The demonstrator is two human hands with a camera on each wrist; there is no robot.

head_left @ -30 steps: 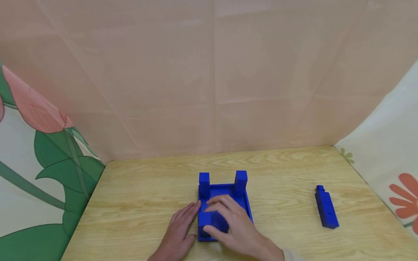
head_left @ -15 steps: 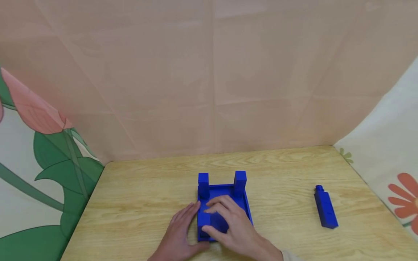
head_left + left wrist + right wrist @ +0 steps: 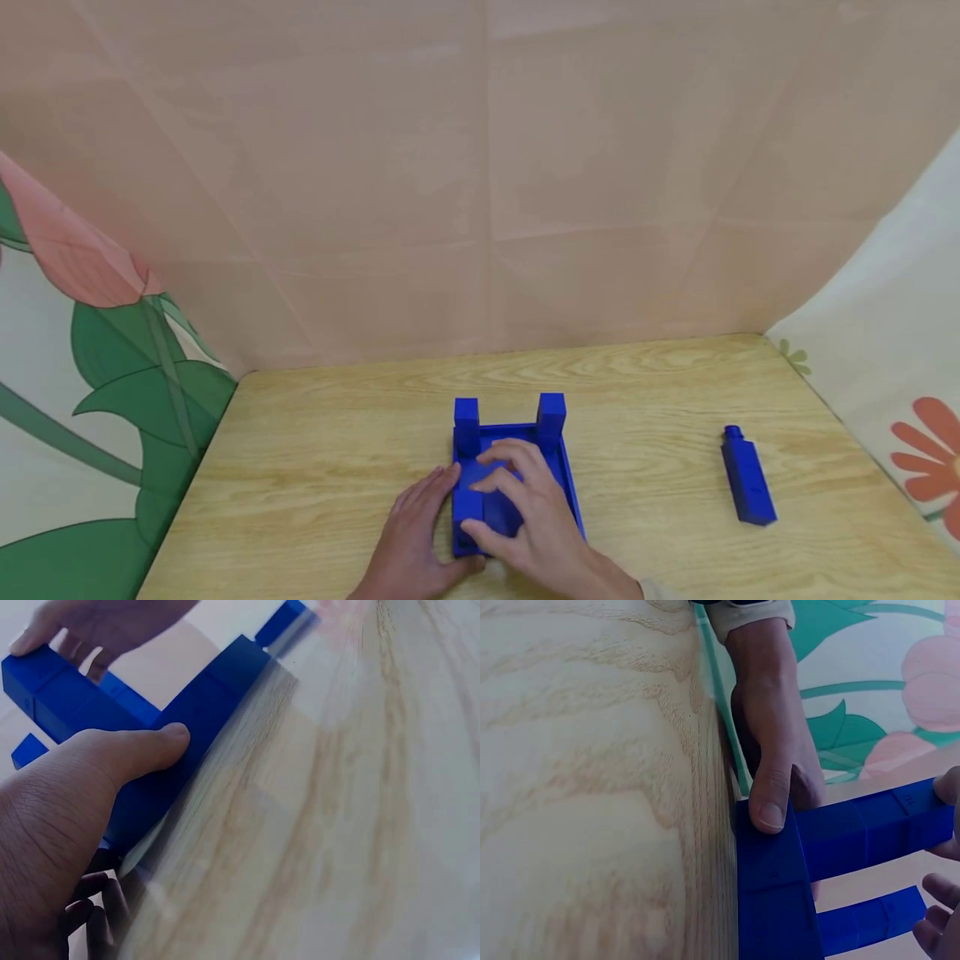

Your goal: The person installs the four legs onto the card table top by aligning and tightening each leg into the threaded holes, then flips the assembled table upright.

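A square blue tabletop [image 3: 510,429] with a raised rim lies upside down in the head view. Two blue legs stand at its far corners, a left one [image 3: 467,423] and a right one [image 3: 551,419]. My left hand [image 3: 418,533] grips the near left corner, fingers along the left side; in the left wrist view its thumb [image 3: 154,746] presses the front side. At that corner stands another leg [image 3: 468,504]. My right hand [image 3: 546,525] pinches this leg's upper end between thumb and fingers, also seen in the right wrist view, and hides the near right corner.
A loose blue leg [image 3: 748,483] with a threaded end lies on the wood-grain table [image 3: 322,450], right of the tabletop. Behind the table hangs a plain pinkish cloth [image 3: 375,208]. Flower-printed cloths flank it.
My left thumb has swung inward from beside the tabletop onto its near side. My right fingers have spread slightly further from the thumb. The tabletop and loose leg look unmoved.
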